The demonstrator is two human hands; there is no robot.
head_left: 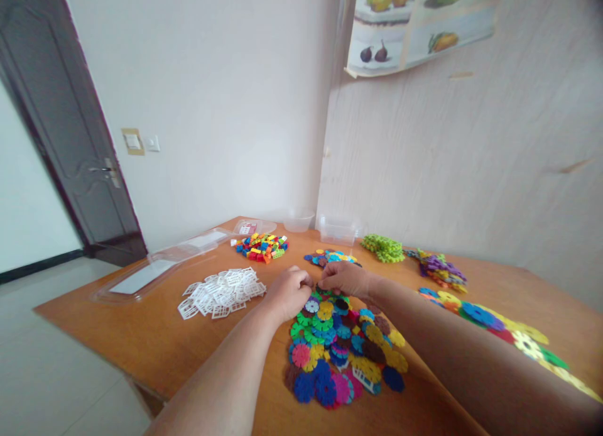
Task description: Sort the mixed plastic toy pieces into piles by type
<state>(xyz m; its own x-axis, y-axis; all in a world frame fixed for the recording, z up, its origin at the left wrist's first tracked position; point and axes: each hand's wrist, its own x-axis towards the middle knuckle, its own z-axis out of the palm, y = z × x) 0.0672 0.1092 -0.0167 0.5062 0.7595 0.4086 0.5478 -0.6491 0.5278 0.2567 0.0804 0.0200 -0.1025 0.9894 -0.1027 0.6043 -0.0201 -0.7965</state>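
Note:
A heap of colourful notched plastic discs (325, 335) lies on the wooden table in front of me. At its far edge, my left hand (289, 293) is closed, thumb against curled fingers; anything in the pinch is too small or hidden to name. Just to the right, my right hand (345, 279) is also closed, its fingertips pointing down onto dark and green discs at the top of the heap. Whether it grips one of them is hidden. A small gap separates the two hands. One white window-shaped piece (366, 379) rests among the nearer discs.
White plastic frames (223, 293) are piled left, with mixed building bricks (260, 247) beyond. Small discs (330, 257), green pieces (382, 248), purple pieces (440, 269) and large flower discs (490, 320) lie behind and right. Clear containers (338, 230) and lids (160, 266) sit near the wall.

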